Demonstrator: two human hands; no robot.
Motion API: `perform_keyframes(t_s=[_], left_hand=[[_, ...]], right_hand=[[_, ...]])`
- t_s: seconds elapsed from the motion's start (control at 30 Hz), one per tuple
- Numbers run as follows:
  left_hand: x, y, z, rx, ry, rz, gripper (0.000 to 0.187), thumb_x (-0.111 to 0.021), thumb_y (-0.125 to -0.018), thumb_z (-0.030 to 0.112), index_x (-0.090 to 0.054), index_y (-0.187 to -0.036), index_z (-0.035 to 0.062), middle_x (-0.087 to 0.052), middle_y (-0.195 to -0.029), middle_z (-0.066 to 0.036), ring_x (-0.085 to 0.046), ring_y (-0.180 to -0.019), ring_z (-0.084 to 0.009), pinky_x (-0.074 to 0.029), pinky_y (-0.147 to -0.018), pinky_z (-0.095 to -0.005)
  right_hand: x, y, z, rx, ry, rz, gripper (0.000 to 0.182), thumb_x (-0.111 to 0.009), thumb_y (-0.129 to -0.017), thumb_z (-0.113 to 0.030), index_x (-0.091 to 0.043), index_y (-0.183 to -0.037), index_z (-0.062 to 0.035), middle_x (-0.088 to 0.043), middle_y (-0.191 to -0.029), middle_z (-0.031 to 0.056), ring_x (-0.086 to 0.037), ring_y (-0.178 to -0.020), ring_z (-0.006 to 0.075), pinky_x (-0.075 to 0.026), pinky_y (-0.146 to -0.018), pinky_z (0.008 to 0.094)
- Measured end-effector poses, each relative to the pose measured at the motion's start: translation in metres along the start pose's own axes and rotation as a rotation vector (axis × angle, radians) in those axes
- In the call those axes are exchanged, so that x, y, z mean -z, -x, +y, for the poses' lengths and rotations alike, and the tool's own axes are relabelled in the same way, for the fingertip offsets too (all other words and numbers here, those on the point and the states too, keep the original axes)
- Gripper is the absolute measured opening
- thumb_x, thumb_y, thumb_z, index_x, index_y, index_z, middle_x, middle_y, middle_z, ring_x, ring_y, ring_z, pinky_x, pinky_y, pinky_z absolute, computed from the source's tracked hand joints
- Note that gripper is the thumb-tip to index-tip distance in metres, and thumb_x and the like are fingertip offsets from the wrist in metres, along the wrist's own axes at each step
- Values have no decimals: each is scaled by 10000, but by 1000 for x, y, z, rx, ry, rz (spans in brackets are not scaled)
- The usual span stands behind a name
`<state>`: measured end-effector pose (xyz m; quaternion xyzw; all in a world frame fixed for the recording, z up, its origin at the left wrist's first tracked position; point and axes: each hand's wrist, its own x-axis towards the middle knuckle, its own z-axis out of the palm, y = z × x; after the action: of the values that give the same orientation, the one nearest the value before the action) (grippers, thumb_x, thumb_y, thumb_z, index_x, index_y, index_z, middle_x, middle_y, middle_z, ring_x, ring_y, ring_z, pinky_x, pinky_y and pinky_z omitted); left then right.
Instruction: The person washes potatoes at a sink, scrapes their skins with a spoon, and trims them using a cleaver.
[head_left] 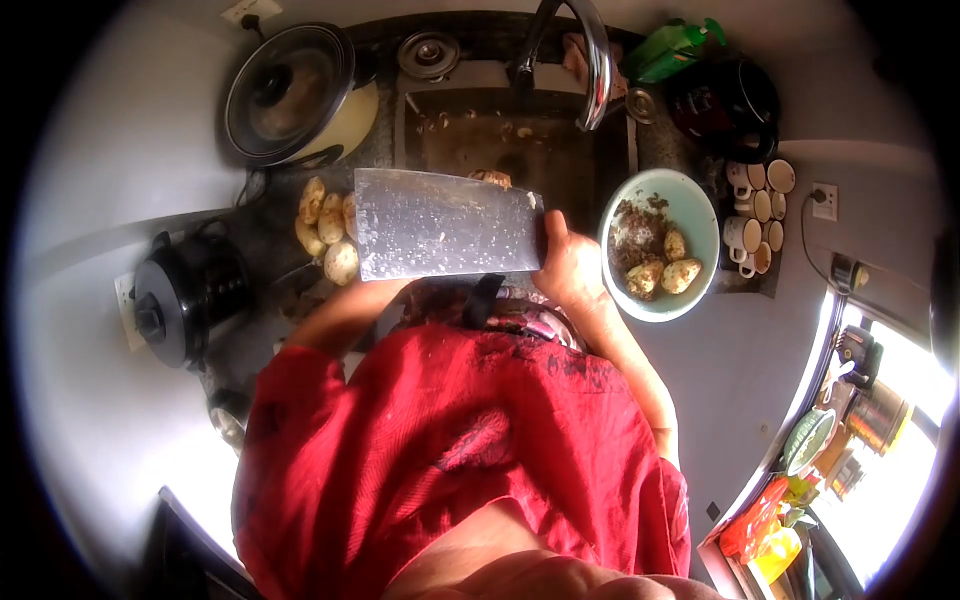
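Note:
My right hand (570,262) is wrapped round the handle end of a cleaver (450,228), its thumb pointing up. The broad grey blade, flecked with wet bits, lies level across my front. My left forearm (345,312) reaches in beneath the blade, which hides the left hand. Just over the blade's top edge shows a brownish lump (492,178), mostly covered. Left of the blade is a pile of yellowish, partly peeled root vegetables (331,219). Beside my right hand stands a pale green bowl (612,215) with several root vegetables (682,275) and dark peelings (633,230).
Ahead is a sink (450,150) with scraps in it, under a curved faucet (598,75). A lidded electric pan (290,95) stands back left, a black pot (190,295) at left. Mugs (743,236), a green bottle (665,52) and a black kettle (725,100) are at right.

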<state>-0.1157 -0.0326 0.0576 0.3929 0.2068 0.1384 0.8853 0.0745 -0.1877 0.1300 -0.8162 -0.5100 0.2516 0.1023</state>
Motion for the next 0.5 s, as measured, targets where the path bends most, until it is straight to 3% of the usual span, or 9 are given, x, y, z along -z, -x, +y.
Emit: perform_keyframes(t_s=[0.07,0.13,0.17,0.2,0.27,0.33,0.4,0.47,0.5], left_hand=[[-6,-1,3,4,-105,28,572,-716,-792,102,-459,-1288,-21,-570,-1186,-164,-589,-1053,-246,-511,-915,-365],[-26,1,14,5,-164,55,579,-718,-789,99,-456,-1292,-19,-569,-1188,-164,-588,-1056,-247,-515,-912,-368],[-39,2,22,-5,-52,54,773,-746,-759,93,-311,-1396,44,-496,-1277,-145,-544,-1123,-242,-512,-912,-374],[-38,3,26,-18,-137,-40,887,-764,-741,98,-209,-1433,95,-437,-1322,-124,-507,-1163,-232,-496,-928,-366],[-40,2,31,-93,-297,1,836,-747,-767,126,-234,-1424,76,-463,-1291,-117,-511,-1150,-224,-481,-936,-360],[-33,-3,28,-27,-219,46,766,-698,-821,155,-236,-1425,63,-479,-1280,-110,-511,-1151,-214,-477,-937,-360],[-33,-5,28,-2,-104,67,688,-655,-859,167,-268,-1415,48,-488,-1281,-111,-514,-1157,-216,-456,-966,-362],[-34,-5,30,117,235,13,543,-641,-854,126,-406,-1335,32,-501,-1279,-108,-497,-1185,-223,-436,-992,-364],[-27,-5,10,-103,232,-29,421,-624,-873,138,-496,-1258,29,-542,-1235,-118,-542,-1136,-237,-462,-981,-379]], right_hand=[[3,-4,2,5,-13,-35,421,-623,-656,-114,-442,-1027,-32,-635,-732,223,-640,-746,409,-510,-694,483],[-1,-12,8,-170,-21,-43,389,-600,-711,-125,-492,-1063,-2,-645,-801,258,-639,-814,418,-509,-750,483],[-18,-19,34,-180,-148,22,350,-576,-757,-144,-558,-1063,25,-644,-869,277,-632,-859,424,-505,-795,479],[-31,-26,53,-212,-259,46,328,-566,-772,-163,-598,-1036,28,-640,-893,280,-622,-868,433,-504,-788,469],[-36,-22,65,-231,-400,64,310,-562,-774,-178,-606,-1007,23,-638,-894,280,-619,-874,435,-503,-771,454],[-19,-11,50,-210,-438,84,295,-570,-769,-158,-592,-1008,13,-641,-880,274,-621,-870,432,-501,-755,445],[-3,-3,27,-225,-466,-2,269,-576,-766,-126,-571,-998,10,-640,-857,267,-625,-856,428,-500,-741,451],[4,5,6,-141,-434,33,267,-611,-759,-128,-532,-984,-8,-630,-785,254,-618,-794,439,-497,-712,466],[2,7,1,-89,-372,50,296,-620,-743,-127,-516,-997,-15,-627,-763,250,-615,-781,442,-497,-709,476]])
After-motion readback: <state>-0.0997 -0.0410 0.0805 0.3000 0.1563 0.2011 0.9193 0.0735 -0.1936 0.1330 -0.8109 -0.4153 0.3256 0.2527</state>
